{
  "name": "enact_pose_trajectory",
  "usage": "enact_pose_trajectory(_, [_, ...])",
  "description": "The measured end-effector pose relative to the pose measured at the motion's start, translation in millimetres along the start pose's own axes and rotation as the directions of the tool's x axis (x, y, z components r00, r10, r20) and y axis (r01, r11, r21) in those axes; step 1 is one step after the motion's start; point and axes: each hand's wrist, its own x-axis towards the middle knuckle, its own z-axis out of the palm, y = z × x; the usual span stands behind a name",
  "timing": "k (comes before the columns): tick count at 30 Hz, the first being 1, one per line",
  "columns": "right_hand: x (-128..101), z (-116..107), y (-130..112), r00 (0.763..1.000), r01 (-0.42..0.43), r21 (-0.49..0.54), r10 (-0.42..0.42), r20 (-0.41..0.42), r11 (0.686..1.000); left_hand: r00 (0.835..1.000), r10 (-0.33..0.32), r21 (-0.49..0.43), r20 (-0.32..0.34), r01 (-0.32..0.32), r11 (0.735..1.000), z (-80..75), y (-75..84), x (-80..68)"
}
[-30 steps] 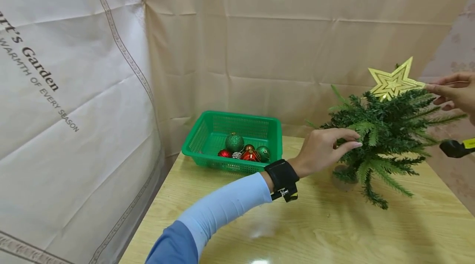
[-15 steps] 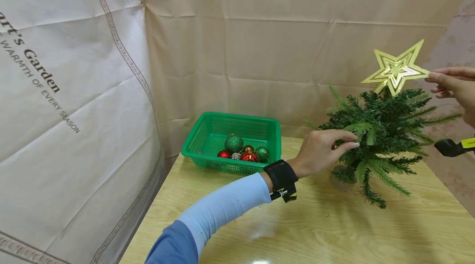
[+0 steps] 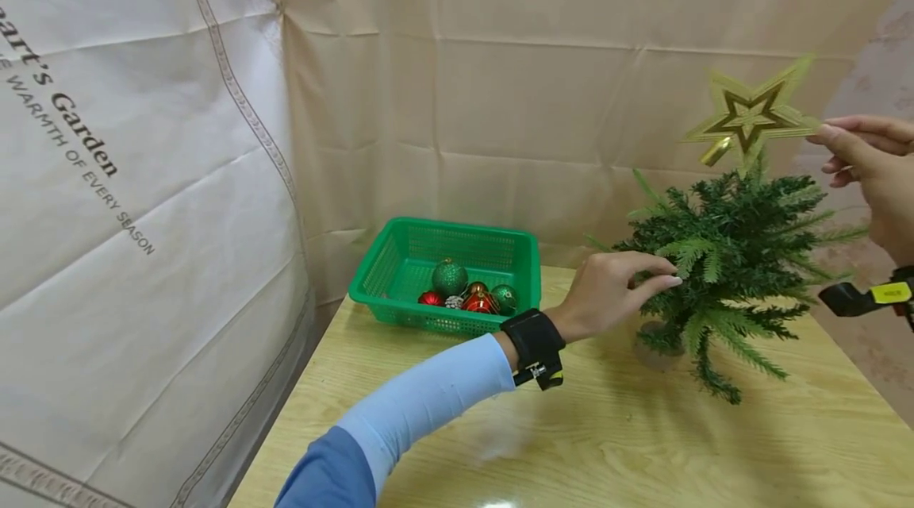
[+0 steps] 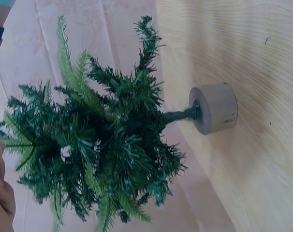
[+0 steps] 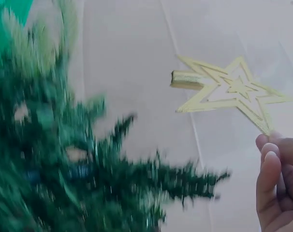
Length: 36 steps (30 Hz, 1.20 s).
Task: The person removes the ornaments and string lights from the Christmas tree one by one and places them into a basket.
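Note:
My right hand (image 3: 874,167) pinches one point of a gold star tree topper (image 3: 750,113) between thumb and fingers. A short gold tube sticks out from the star, and in the right wrist view the star (image 5: 236,89) is apart from the branches. Below it in the head view stands a small artificial Christmas tree (image 3: 735,246), dark green with lighter sprigs. My left hand (image 3: 617,286) is at the tree's left side, fingers loosely bent and thumb near the index fingertip, with nothing seen between them. The tree's round wooden base (image 4: 216,108) sits on the table.
A green plastic basket (image 3: 378,303) stands at the back of the wooden table (image 3: 571,444). Inside are green baubles (image 3: 450,276), red ornaments (image 3: 480,302) and a small pinecone (image 3: 454,302). A beige cloth (image 3: 535,111) hangs behind.
My right hand has lifted the star up off the treetop and tilted it, so its tube now shows. My left hand has shifted slightly left, away from the branches.

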Motion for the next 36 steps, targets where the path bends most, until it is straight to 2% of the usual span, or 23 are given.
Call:
enact_pose_trajectory(3, [-9.5, 10.6, -9.7, 0.997, -0.018, 0.095, 0.011, 0.075, 0.995, 0.999, -0.026, -0.043, -0.035, 0.024, 0.999, -3.5, -8.4, -4.2])
enact_pose_trajectory(5, [-17.3, 19.5, -17.4, 0.993, -0.048, 0.050, 0.042, 0.114, 0.998, 0.996, -0.046, -0.066, -0.078, 0.041, 0.997, -8.8, -15.6, -6.4])
enact_pose_trajectory(7, [-25.9, 28.4, -24.4, 0.987, -0.064, -0.065, 0.073, 0.143, 0.996, 0.988, -0.077, -0.083, -0.131, 0.067, 0.994, -16.6, -23.4, -8.0])
enact_pose_trajectory(10, [-38.7, 41.6, -31.4, 0.978, -0.034, -0.236, 0.081, 0.192, 0.971, 0.969, -0.128, -0.102, -0.211, 0.108, 0.989, -30.5, -33.7, -10.6])
enact_pose_trajectory(15, [-56.6, 54.9, -31.3, 0.956, 0.012, -0.373, 0.099, 0.277, 0.928, 0.933, -0.215, -0.168, -0.290, 0.172, 0.971, -49.9, -43.6, -13.8])
enact_pose_trajectory(19, [-69.0, 61.4, -26.9, 0.940, -0.011, -0.431, 0.157, 0.304, 0.902, 0.917, -0.241, -0.208, -0.319, 0.180, 0.961, -58.8, -45.3, -16.1])
enact_pose_trajectory(22, [-75.7, 64.3, -23.8, 0.928, -0.023, -0.468, 0.193, 0.319, 0.883, 0.914, -0.231, -0.219, -0.334, 0.163, 0.962, -61.7, -45.6, -17.0])
enact_pose_trajectory(25, [-78.9, 66.2, -20.9, 0.913, -0.030, -0.533, 0.240, 0.330, 0.846, 0.912, -0.217, -0.222, -0.349, 0.145, 0.964, -62.8, -45.7, -16.9])
enact_pose_trajectory(29, [-82.2, 66.9, -17.1, 0.897, -0.043, -0.572, 0.283, 0.339, 0.819, 0.910, -0.205, -0.226, -0.359, 0.128, 0.966, -62.0, -47.8, -18.6])
enact_pose_trajectory(31, [-84.5, 66.0, -14.6, 0.893, -0.045, -0.579, 0.293, 0.342, 0.814, 0.916, -0.195, -0.234, -0.350, 0.116, 0.965, -60.2, -50.4, -20.8])
enact_pose_trajectory(36, [-88.9, 64.6, -7.0, 0.885, -0.066, -0.592, 0.322, 0.338, 0.803, 0.932, -0.151, -0.226, -0.330, 0.078, 0.971, -44.7, -71.1, -29.7])
